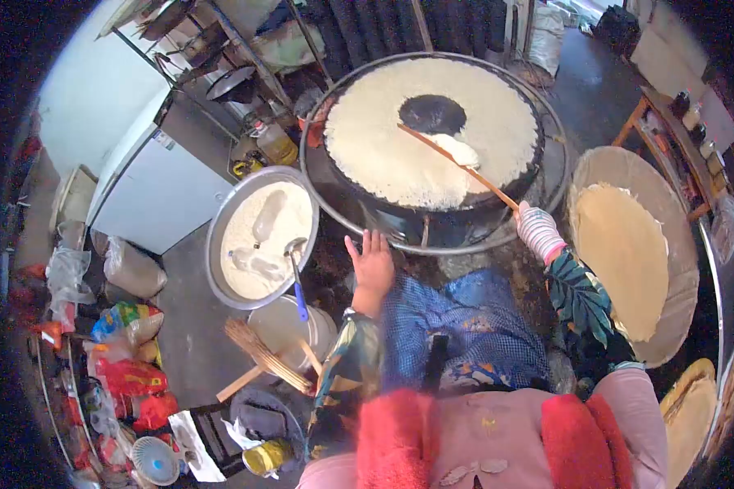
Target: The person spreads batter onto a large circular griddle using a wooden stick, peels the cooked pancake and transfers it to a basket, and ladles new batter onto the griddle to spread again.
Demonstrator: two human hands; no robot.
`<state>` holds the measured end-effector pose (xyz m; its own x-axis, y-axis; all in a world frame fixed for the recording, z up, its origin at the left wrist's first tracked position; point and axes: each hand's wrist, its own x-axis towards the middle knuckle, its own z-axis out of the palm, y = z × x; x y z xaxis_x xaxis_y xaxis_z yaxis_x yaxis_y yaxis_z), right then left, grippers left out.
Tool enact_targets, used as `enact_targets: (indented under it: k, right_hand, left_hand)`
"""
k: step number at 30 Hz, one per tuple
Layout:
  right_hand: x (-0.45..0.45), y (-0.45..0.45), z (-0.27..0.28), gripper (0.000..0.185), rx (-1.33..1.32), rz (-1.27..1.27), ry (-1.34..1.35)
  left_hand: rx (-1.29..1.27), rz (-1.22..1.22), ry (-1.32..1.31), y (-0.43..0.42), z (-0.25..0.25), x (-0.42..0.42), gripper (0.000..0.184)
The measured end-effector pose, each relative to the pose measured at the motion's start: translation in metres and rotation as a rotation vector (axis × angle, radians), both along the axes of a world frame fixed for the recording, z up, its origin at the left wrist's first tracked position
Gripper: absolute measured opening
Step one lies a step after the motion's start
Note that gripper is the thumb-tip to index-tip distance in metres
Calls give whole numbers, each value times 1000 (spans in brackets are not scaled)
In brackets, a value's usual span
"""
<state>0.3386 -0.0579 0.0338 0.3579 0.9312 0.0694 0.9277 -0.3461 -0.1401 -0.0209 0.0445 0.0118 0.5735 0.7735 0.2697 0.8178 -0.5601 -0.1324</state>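
My right hand (pixel 538 231), in a striped glove, is closed around a long wooden spreader (pixel 494 189) that reaches over the large round griddle (pixel 334 163). A wide layer of pale batter (pixel 367 122) covers much of the griddle, with a dark bare patch (pixel 432 114) near its middle. Beside the spreader lies a thick white lump of batter (pixel 458 151). My bare left hand (pixel 373 265) is held near the griddle's front rim with its fingers apart and nothing in it. To its left, a metal basin (pixel 214 236) holds pale batter, clear bottles and a blue-handled ladle (pixel 299 293).
At the right, a round tray (pixel 683 269) bears flat tan sheets (pixel 624 261). A bucket (pixel 330 326) and a straw brush (pixel 261 350) are low left. Behind the basin stand an oil jug (pixel 276 144) and a white cabinet (pixel 159 191). A wooden table (pixel 669 138) is far right.
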Motion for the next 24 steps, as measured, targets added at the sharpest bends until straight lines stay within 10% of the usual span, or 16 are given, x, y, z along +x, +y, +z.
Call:
enact_targets:
  k: [24]
  right_hand:
    - [55,-11,-12,22,71,68,-111]
  left_hand:
    - [-26,-127,-97,-65,9,44,45]
